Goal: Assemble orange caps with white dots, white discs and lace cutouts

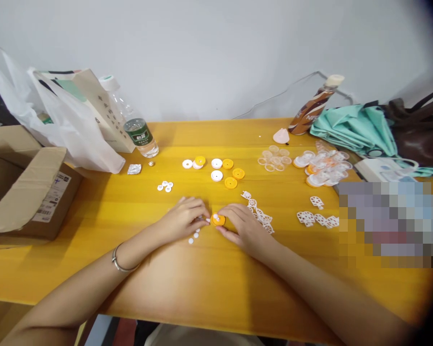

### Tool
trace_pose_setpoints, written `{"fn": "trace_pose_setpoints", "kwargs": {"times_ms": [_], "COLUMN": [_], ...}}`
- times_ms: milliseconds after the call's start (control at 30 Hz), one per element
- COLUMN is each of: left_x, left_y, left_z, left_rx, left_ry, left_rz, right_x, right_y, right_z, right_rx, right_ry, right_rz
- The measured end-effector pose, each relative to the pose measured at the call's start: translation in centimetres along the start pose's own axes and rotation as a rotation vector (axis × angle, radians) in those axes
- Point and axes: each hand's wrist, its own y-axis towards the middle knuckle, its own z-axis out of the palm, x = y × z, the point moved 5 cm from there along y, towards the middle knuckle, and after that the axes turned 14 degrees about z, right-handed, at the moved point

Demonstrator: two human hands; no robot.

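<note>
My right hand (pixel 246 231): thumb and forefinger clamped on rim of orange disc (pixel 221 221), held between my hands above table (pixel 187 288), small white piece (pixel 216 216) on its face. My left hand (pixel 185 217) just beside disc, fingers bunched; cannot tell whether they pinch anything. Small white gears (pixel 196 235) lie just nearer me, by left fingers. White lattice pieces (pixel 260 215) strewn beside my right hand. Beyond: loose orange discs (pixel 231 182), white discs (pixel 217 174); clear rings (pixel 274 158) farther right.
</note>
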Motion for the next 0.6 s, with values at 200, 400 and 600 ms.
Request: {"fn": "trace_pose_setpoints", "kwargs": {"times_ms": [200,400,600], "left_x": [0.0,-0.6,-1.0], "left_y": [-0.2,-0.5,-0.6], "left_z": [-0.2,-0.5,-0.3], "left_rx": [0.028,0.008,-0.028], "left_ry": [0.122,0.296,0.406], "left_rz": [0.025,0.158,0.259], "right_x": [-0.2,-0.1,-0.3], "right_y": [-0.1,-0.2,-0.3], "right_z": [-0.3,-0.2,0.1], "right_rx": [-0.012,0.035,0.023], "right_ry": [0.001,-0.038,-0.068], "right_rz": [0.025,0.019,0.033]}}
